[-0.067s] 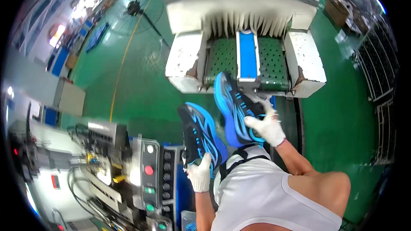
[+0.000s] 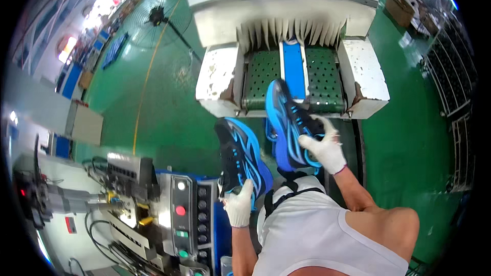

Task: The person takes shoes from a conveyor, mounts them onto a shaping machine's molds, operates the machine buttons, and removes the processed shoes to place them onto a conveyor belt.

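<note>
White-gloved, my left hand [image 2: 238,205] is closed round the heel end of a black shoe with blue trim [image 2: 240,158]. Its toe points away from me and its thick blue sole faces right. My right hand [image 2: 325,148], also gloved, grips the heel of a matching black-and-blue shoe [image 2: 289,125]. That second shoe is held farther forward, its sole turned left and its toe just before the front of the conveyor. Both shoes are in the air, apart from each other. My palms and some fingers are hidden by the shoes.
Ahead stands a white machine [image 2: 286,10] with hanging strips over a perforated green conveyor belt [image 2: 323,79], split by a blue centre strip [image 2: 293,71]. At left is a control panel [image 2: 182,214] with coloured buttons. A stand fan [image 2: 157,16] and a rack [image 2: 447,71] stand farther off.
The right shoe has moved slightly right with my right hand. The left shoe has shifted a little. The whole view has tilted slightly.
</note>
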`<state>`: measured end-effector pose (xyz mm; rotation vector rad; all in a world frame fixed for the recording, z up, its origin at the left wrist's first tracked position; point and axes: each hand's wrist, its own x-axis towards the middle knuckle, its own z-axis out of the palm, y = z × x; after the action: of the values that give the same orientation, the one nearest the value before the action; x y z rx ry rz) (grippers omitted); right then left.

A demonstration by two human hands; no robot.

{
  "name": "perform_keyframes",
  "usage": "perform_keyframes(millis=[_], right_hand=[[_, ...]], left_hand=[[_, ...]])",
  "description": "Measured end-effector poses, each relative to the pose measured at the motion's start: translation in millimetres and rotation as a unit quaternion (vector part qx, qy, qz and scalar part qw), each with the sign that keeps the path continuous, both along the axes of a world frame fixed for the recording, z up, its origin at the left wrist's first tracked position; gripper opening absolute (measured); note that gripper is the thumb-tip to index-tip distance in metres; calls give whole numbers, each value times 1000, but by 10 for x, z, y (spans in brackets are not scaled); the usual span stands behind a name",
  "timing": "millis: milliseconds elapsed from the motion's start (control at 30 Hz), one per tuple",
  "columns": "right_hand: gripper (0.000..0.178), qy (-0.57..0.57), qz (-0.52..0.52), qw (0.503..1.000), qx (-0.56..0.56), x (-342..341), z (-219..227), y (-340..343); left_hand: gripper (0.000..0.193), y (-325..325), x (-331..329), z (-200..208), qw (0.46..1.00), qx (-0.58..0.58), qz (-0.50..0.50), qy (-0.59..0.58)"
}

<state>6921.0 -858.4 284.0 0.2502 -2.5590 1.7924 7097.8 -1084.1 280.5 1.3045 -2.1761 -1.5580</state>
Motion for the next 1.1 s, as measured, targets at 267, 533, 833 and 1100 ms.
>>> perform_keyframes(millis=[267,533,833,1100], right_hand=[[74,38,-213,964,157,-1480,345,413],[70,52,-184,939,287,-2923,63,24],[44,307,-53,950,22,-2151,-118,-870],[66,-197,627,744,123,309,-1884,-2419]], left_hand=[[81,-221,-3058,324,938,-231,-243,92],[82,-452,-4576,47,926,-259,-266,71],[57,-552,-1798,-1000,918,-282,-192,205],[40,-27,2900,-1549,883,-82,412,-212]])
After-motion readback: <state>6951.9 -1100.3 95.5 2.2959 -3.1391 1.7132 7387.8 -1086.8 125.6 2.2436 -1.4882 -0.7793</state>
